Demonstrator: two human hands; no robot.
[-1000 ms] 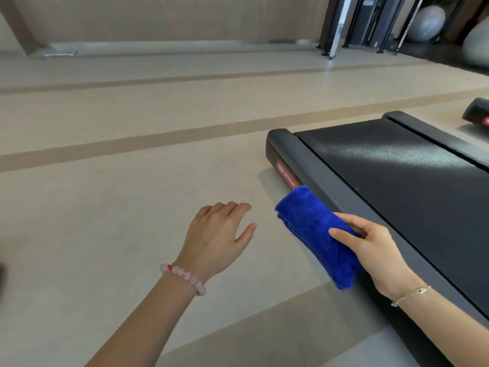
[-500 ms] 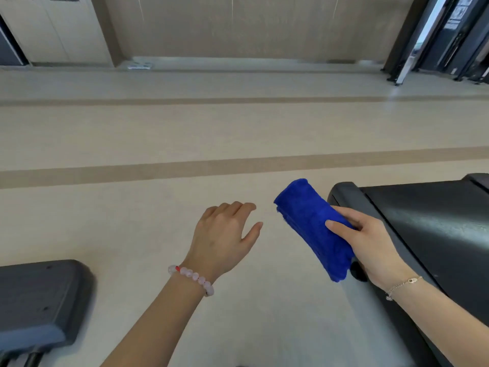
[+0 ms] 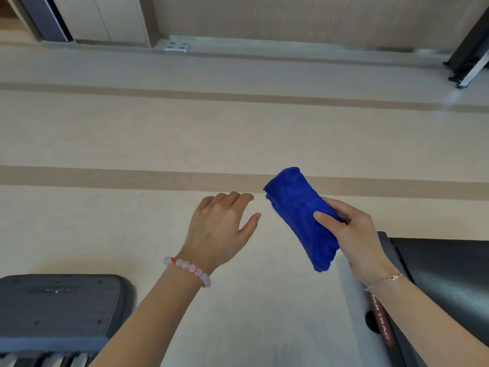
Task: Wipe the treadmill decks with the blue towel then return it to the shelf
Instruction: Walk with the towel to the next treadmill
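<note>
One folded blue towel [image 3: 300, 215] is off the deck, pinched in the right hand [image 3: 352, 234] above the treadmill [image 3: 436, 274] corner; left hand [image 3: 219, 229] hangs open, empty. Shelf return looks outstanding.

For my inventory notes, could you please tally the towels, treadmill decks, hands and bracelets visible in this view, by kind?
Blue towel: 1
Treadmill decks: 2, one at right, one at lower left
Hands: 2, left hand and right hand
Bracelets: 2, bead bracelet and chain bracelet
Total: 7
</note>
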